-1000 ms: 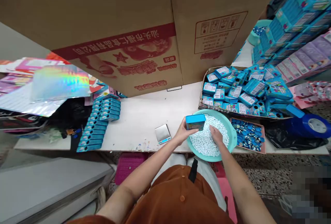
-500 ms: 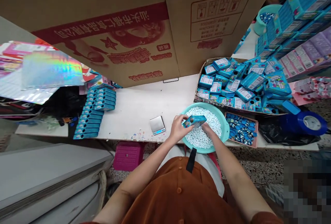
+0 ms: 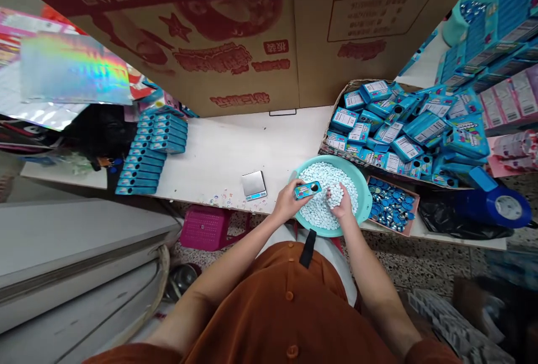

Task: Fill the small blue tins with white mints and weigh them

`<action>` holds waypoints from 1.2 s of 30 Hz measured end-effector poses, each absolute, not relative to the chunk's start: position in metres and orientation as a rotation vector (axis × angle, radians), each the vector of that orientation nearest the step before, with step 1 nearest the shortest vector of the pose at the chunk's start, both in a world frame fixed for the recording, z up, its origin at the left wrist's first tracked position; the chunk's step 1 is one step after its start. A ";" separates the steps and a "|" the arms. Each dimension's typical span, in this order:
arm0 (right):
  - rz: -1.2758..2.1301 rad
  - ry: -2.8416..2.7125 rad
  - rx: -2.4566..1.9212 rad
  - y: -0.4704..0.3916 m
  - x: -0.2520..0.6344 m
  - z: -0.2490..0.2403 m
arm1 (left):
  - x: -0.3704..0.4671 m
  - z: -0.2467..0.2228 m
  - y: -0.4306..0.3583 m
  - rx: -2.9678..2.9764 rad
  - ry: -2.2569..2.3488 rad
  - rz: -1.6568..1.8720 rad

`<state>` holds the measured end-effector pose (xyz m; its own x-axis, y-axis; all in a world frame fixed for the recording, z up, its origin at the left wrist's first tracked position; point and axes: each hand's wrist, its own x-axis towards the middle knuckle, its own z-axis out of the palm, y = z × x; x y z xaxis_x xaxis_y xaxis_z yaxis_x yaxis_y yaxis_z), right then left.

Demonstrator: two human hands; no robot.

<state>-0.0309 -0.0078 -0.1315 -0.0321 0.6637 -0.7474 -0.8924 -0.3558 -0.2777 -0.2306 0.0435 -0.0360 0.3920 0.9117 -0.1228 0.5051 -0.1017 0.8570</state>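
My left hand (image 3: 287,200) is closed around a small blue candy box (image 3: 303,190), tilted so that the dark round hole in its narrow end faces up. The box is over the left part of a turquoise basin (image 3: 366,199), which holds a mass of small white candies (image 3: 316,215). My right hand (image 3: 345,206) is cupped, palm up, over the same basin, with a heap of the white candies (image 3: 335,196) in its palm and fingers. A gap separates the heap from the box.
A digital scale (image 3: 254,185) sits left of the basin. Stacked blue boxes (image 3: 140,168) stand farther left. At right are a carton heaped with blue boxes (image 3: 390,123), a tray of blue round caps (image 3: 393,204) and a blue tape roll (image 3: 500,207). A large cardboard carton (image 3: 235,33) rises behind.
My right hand has come up out of the white candies with a palmful of them. My left hand has turned the box, so its holed end faces up. The whole view has shifted.
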 end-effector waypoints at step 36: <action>1.086 0.038 -1.177 -0.013 -0.048 -0.039 | -0.189 -0.050 0.008 1.707 1.023 0.532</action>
<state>-0.0478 -0.0126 -0.0388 0.5252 0.6598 -0.5374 -0.6956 -0.0309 -0.7178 -0.1894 0.0082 -0.0500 0.5400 0.8325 -0.1239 0.3769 -0.1076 0.9200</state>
